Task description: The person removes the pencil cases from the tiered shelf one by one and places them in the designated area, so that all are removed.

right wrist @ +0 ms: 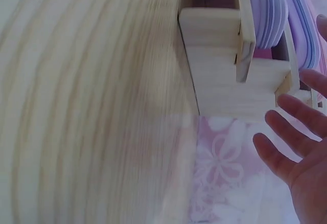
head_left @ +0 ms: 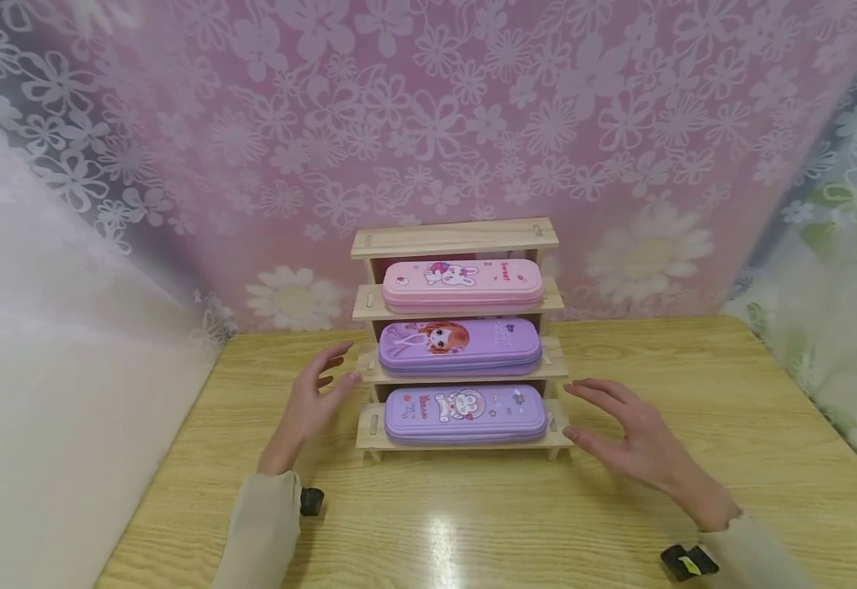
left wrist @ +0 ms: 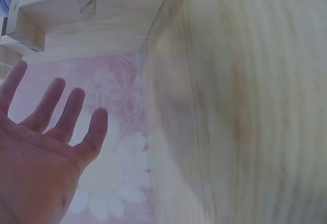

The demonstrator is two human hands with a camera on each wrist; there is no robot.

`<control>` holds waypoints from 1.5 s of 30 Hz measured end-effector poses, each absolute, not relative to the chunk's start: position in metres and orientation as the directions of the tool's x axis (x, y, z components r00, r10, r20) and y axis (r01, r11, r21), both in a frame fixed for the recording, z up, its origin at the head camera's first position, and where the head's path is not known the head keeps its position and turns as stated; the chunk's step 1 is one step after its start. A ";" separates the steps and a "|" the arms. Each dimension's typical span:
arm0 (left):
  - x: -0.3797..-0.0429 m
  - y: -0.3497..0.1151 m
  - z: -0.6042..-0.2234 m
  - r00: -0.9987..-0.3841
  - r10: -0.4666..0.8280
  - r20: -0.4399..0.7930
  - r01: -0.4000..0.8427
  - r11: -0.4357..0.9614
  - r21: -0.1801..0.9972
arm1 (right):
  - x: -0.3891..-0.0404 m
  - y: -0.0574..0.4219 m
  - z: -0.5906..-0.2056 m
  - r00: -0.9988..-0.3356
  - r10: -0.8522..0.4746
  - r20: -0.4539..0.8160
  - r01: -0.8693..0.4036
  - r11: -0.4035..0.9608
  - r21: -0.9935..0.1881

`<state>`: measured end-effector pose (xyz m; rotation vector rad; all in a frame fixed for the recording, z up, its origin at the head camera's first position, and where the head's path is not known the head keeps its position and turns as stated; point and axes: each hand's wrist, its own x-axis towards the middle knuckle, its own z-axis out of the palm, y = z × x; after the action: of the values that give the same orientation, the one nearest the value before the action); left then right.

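Observation:
A stepped wooden rack (head_left: 456,239) stands on the table, and three zippered pencil cases lie on its tiers. The pink case (head_left: 465,282) with a bunny is highest under the bare top board. Below it lies a purple case (head_left: 502,343) with a red-haired girl, then a lilac case (head_left: 414,417) with a bunny in a helmet. My left hand (head_left: 314,401) is beside the rack's left side, fingers spread and holding nothing. On the other side my right hand (head_left: 638,438) has its fingers extended near the lower tiers, palm toward the rack, also holding nothing.
The wood-grain table (head_left: 428,507) extends around the rack. Behind it hangs a pink flowered curtain (head_left: 436,123), with pale sheets (head_left: 53,368) at the left and right. Each sleeve has a dark device at the wrist, such as the right one (head_left: 688,562).

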<state>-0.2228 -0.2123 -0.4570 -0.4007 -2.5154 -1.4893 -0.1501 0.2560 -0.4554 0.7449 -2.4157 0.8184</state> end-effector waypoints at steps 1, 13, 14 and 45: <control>-0.224 -0.212 -0.456 -0.947 0.138 0.290 0.321 0.433 0.842 | -0.150 0.254 -0.456 -0.738 -0.340 0.583 -0.627 0.664 -0.406; -0.241 -0.204 -0.457 -0.955 0.230 0.186 0.225 0.156 0.962 | -0.154 0.233 -0.465 -0.740 -0.360 0.568 -0.651 0.595 -0.471; -0.242 -0.203 -0.458 -0.957 0.232 0.171 0.205 0.129 0.970 | -0.155 0.232 -0.465 -0.743 -0.361 0.564 -0.649 0.592 -0.478; -0.242 -0.193 -0.468 -0.979 0.157 0.127 0.131 0.019 0.991 | -0.161 0.213 -0.473 -0.782 -0.298 0.548 -0.603 0.587 -0.541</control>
<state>-0.2425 -0.1934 -0.4680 -0.3188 -2.2557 -2.1903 -0.1609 0.2130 -0.4735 0.7240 -2.4176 1.0406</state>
